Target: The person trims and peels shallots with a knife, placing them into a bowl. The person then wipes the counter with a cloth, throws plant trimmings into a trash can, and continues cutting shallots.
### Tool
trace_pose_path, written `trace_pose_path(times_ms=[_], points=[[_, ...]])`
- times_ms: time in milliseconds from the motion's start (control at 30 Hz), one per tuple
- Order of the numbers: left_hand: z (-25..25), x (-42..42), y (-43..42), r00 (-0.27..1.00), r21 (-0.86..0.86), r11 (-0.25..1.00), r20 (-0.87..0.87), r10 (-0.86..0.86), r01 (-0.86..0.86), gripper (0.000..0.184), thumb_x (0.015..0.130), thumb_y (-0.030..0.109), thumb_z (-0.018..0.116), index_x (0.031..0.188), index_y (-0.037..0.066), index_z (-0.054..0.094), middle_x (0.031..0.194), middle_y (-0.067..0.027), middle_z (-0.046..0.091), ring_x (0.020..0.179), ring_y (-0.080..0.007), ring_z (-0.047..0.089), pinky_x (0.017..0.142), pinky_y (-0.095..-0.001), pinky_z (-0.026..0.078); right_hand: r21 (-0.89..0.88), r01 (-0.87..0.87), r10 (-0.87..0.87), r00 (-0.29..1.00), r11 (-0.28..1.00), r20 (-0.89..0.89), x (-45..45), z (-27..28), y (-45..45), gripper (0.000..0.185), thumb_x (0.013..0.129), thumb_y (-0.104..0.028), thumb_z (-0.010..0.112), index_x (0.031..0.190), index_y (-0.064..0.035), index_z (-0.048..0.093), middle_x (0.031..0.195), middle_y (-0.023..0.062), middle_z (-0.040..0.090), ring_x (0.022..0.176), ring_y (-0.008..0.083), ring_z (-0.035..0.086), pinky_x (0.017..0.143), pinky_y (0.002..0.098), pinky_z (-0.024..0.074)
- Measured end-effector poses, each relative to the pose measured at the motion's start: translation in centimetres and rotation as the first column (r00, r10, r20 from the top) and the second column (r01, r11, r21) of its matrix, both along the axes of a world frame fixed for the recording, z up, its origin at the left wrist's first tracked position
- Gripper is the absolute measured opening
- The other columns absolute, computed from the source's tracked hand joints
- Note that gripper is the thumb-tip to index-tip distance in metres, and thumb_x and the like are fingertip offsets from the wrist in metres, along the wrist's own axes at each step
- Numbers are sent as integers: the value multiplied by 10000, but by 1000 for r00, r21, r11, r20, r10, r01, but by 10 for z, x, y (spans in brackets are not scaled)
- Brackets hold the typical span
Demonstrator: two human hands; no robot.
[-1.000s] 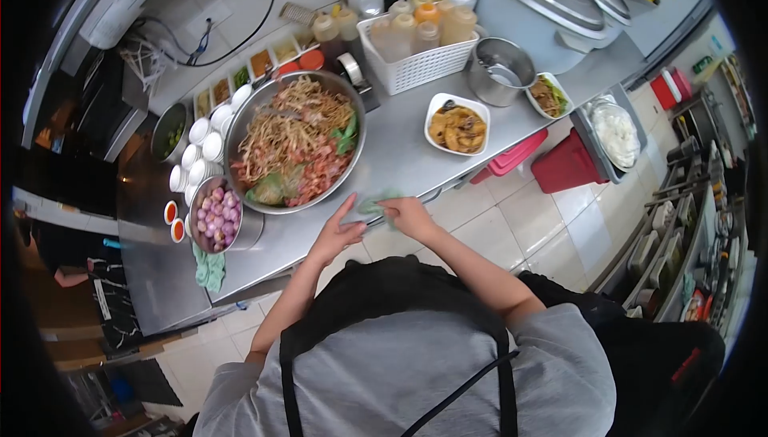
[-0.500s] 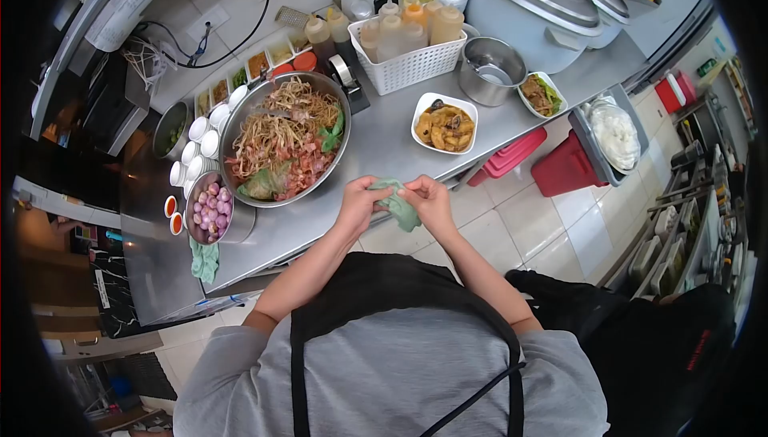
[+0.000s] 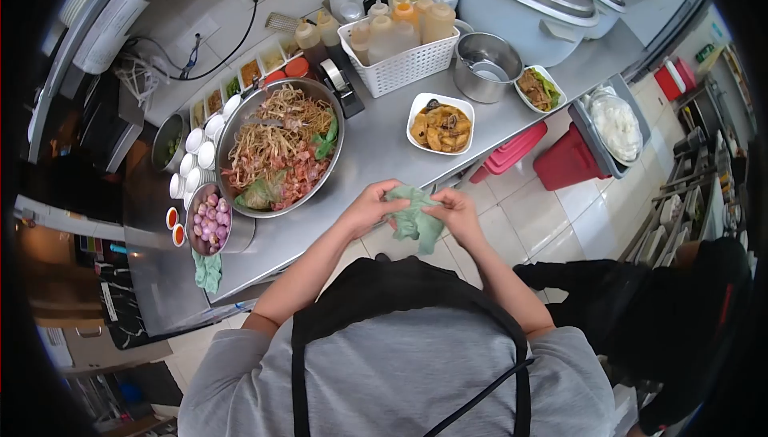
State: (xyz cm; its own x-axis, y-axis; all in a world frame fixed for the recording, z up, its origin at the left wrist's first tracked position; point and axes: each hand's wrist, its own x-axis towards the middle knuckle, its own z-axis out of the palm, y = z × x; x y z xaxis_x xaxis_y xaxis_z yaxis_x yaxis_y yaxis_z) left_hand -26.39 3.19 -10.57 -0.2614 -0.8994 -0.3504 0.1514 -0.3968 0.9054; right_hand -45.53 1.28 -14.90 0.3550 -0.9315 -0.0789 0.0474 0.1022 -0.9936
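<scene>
A crumpled light green cloth or thin plastic piece [image 3: 416, 219] hangs between my two hands, just off the counter's front edge. My left hand [image 3: 376, 207] pinches its left side, and my right hand [image 3: 456, 215] grips its right side. Beyond them on the steel counter [image 3: 376, 149] stands a white square bowl of brown food in sauce [image 3: 442, 125]. To the left is a large steel bowl [image 3: 340, 145] heaped with shredded brown and reddish food and green leaves. A pot of small purple onions [image 3: 212, 225] sits in front of it.
Sauce bottles fill a white basket [image 3: 408, 67]. Near it are a steel pot [image 3: 486, 69], a bowl with lettuce [image 3: 541, 89] and a large lidded cooker [image 3: 520, 13]. Red bins [image 3: 564, 161] stand beyond the counter edge. A person in black [image 3: 664, 301] is at the right.
Both hands have come together in front of the counter and now spread the green piece wider between them. The person in black has shifted at the right.
</scene>
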Motion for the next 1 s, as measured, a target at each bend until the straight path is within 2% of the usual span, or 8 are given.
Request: trace_pose_path(times_ms=[100, 267, 333, 500, 600, 700, 833, 1000], points=[[-3, 18, -26, 987, 27, 986, -22, -162, 162, 276, 775, 114, 604, 1043, 71, 555, 770, -18, 576, 642, -79, 522, 603, -202, 443, 56, -2, 10, 990, 998, -141, -35, 44, -1, 170, 652, -22, 688, 731, -26, 538, 674, 12, 565, 573, 58, 504, 513, 208, 399], [-14, 37, -77, 894, -43, 988, 433, -115, 148, 292, 766, 193, 611, 1043, 105, 584, 853, -32, 609, 657, -85, 529, 618, -237, 448, 180, -3, 22, 994, 984, -107, -96, 79, -19, 142, 712, -33, 634, 755, -15, 500, 724, -6, 559, 662, 67, 524, 573, 208, 408], [-15, 34, -97, 866, -76, 985, 491, -99, 156, 278, 765, 201, 610, 1022, 97, 595, 833, -33, 615, 660, -84, 530, 623, -231, 445, -73, 117, -133, 949, 990, -286, -127, 47, -44, 158, 705, -95, 648, 750, -23, 515, 714, 18, 554, 667, 93, 520, 607, 218, 401], [-50, 22, -167, 717, -325, 930, 689, 107, 174, 254, 765, 208, 590, 965, 52, 609, 725, -55, 621, 659, -128, 564, 636, -263, 451, -194, 210, -267, 899, 958, -346, -152, -13, -132, 170, 707, -79, 627, 840, -18, 538, 733, 24, 567, 669, 108, 531, 605, 241, 416], [-67, 2, -218, 580, -403, 902, 776, 248, 154, 254, 779, 234, 539, 967, 80, 611, 871, -142, 612, 848, -293, 574, 732, -391, 442, -432, 208, -420, 769, 878, -483, -133, -44, -192, 229, 707, -51, 616, 920, -19, 539, 783, 62, 600, 633, 128, 547, 574, 263, 436], [-80, -16, -254, 251, -273, 911, 947, 199, 310, 199, 800, 200, 502, 937, 124, 625, 876, -162, 598, 843, -323, 559, 735, -419, 439, -500, 129, -402, 775, 856, -488, -97, -55, -226, 280, 693, -49, 623, 963, -1, 566, 807, 116, 627, 614, 174, 578, 577, 284, 454], [-82, -28, -268, 273, -256, 910, 947, 168, 327, 198, 786, 171, 518, 949, 132, 623, 874, -163, 598, 842, -324, 560, 748, -410, 439, -424, 60, -292, 809, 904, -510, -75, -58, -232, 235, 689, -41, 619, 919, 1, 613, 765, 166, 618, 633, 205, 600, 607, 285, 459], [-86, -16, -242, 390, -245, 967, 899, 200, 70, 200, 756, 99, 541, 942, 93, 617, 890, -170, 591, 842, -323, 562, 785, -386, 433, -534, -20, -238, 881, 845, -410, -78, -44, -199, 116, 682, -22, 594, 784, 29, 616, 715, 193, 585, 579, 276, 566, 562, 312, 440]])
